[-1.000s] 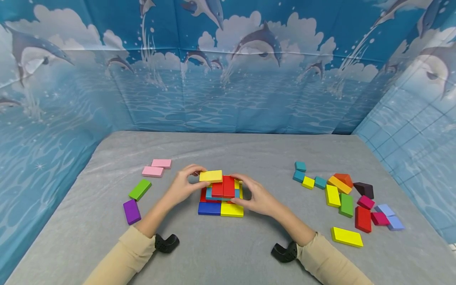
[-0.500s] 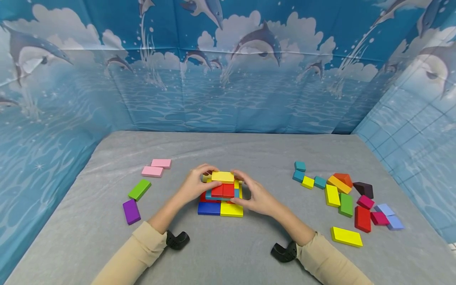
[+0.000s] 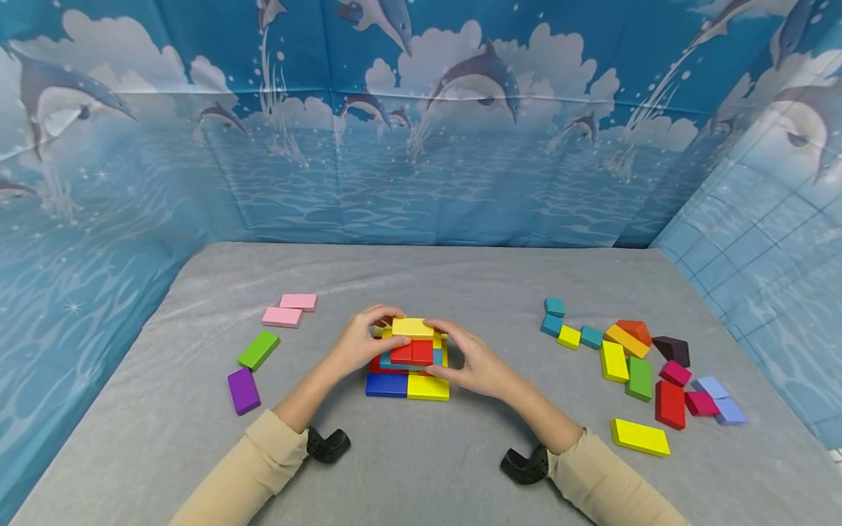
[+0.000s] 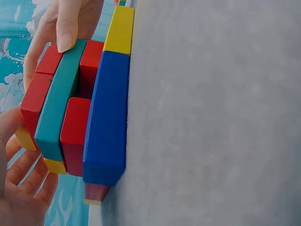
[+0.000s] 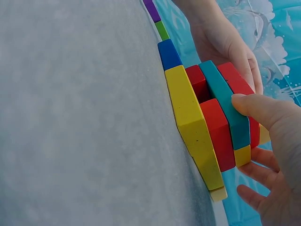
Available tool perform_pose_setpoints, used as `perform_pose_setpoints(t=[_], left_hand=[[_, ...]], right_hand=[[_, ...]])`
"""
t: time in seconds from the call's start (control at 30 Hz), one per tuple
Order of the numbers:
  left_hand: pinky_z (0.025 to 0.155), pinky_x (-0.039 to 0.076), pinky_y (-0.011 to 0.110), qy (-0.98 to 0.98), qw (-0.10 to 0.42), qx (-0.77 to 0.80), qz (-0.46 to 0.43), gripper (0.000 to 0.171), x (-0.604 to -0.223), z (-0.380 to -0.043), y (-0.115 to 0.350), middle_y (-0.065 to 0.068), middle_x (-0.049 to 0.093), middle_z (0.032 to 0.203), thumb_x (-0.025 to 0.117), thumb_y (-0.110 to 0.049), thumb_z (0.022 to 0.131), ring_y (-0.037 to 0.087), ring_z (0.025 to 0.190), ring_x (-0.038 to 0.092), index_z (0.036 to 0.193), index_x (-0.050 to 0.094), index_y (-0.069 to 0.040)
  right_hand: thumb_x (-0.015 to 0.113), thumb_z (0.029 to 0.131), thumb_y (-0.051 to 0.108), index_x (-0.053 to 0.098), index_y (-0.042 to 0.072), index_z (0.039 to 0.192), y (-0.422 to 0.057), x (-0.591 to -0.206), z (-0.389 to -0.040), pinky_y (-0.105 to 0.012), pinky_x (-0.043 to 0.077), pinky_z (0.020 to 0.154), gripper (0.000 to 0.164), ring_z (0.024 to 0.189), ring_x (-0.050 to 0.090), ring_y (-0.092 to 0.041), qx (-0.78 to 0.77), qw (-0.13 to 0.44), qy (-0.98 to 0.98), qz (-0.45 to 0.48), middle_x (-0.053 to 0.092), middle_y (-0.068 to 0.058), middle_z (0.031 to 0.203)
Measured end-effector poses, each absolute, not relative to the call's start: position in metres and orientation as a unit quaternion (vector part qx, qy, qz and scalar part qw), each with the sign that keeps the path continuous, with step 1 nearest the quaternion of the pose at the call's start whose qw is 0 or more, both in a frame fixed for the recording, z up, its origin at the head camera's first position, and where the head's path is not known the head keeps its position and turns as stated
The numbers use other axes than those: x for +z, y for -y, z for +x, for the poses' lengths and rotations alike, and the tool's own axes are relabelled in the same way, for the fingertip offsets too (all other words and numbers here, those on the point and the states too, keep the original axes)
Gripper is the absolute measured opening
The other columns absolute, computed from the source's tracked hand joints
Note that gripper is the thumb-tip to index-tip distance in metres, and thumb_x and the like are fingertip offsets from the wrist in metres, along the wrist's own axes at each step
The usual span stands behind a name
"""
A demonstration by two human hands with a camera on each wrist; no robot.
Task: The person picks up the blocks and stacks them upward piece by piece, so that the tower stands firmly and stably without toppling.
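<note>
A layered stack of wooden blocks stands mid-table, with a blue block [image 3: 387, 385] and a yellow block [image 3: 428, 388] along its front bottom. Above them come red blocks, a teal block [image 4: 61, 101], and two red blocks [image 3: 411, 353] side by side. On these lies a pale yellow block [image 3: 412, 328], which my left hand [image 3: 355, 343] holds between thumb and fingers from the left. My right hand [image 3: 479, 365] grips the stack's right side, its thumb [image 5: 256, 107] on the teal block's end. The stack's back is mostly hidden in the head view.
Pink blocks [image 3: 282, 317], a green block [image 3: 259, 350] and a purple block [image 3: 244, 391] lie left. Several mixed blocks are scattered right, among them a red block [image 3: 670, 405] and a long yellow block [image 3: 640, 437]. A dolphin-print curtain [image 3: 421, 183] rises behind the grey tabletop [image 3: 421, 467].
My left hand has carried the pale yellow block rightward, from over the stack's left side onto the middle above the red blocks. My right hand has stayed nearly still.
</note>
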State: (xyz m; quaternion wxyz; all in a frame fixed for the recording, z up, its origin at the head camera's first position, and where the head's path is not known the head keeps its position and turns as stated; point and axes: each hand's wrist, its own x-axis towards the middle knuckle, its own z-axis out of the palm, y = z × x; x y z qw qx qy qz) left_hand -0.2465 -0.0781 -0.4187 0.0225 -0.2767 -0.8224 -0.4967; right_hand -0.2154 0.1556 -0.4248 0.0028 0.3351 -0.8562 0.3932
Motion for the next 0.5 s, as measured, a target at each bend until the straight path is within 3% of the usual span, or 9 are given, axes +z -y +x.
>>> perform_pose_setpoints(t=[0.2, 0.37, 0.5], left_hand=[[0.088, 0.044, 0.048, 0.815, 0.041, -0.496, -0.297, 0.045, -0.418, -0.246, 0.101, 0.015, 0.059, 0.113, 0.072, -0.018, 0.079, 0.027, 0.102, 0.054, 0.119, 0.057, -0.005], [0.090, 0.040, 0.052, 0.837, 0.072, -0.461, -0.285, 0.044, -0.415, -0.238, 0.146, 0.010, 0.059, 0.114, 0.074, -0.016, 0.077, 0.029, 0.105, 0.052, 0.118, 0.059, -0.008], [0.091, 0.042, 0.039, 0.860, 0.110, -0.418, -0.270, 0.041, -0.421, -0.227, 0.191, 0.007, 0.060, 0.113, 0.075, -0.012, 0.075, 0.022, 0.106, 0.052, 0.113, 0.061, -0.004]], right_hand=[[0.068, 0.082, 0.030, 0.035, 0.016, 0.139, -0.156, -0.425, -0.215, -0.045, 0.037, 0.099, 0.067, 0.123, 0.042, -0.020, 0.396, 0.002, 0.856, 0.333, 0.039, -0.002, 0.141], [0.069, 0.082, 0.029, 0.035, 0.017, 0.138, -0.155, -0.426, -0.215, -0.045, 0.039, 0.097, 0.067, 0.121, 0.043, -0.020, 0.402, 0.003, 0.853, 0.332, 0.039, -0.003, 0.141], [0.069, 0.082, 0.028, 0.035, 0.017, 0.138, -0.155, -0.427, -0.215, -0.045, 0.039, 0.098, 0.067, 0.121, 0.043, -0.020, 0.402, 0.008, 0.852, 0.335, 0.039, -0.003, 0.141]])
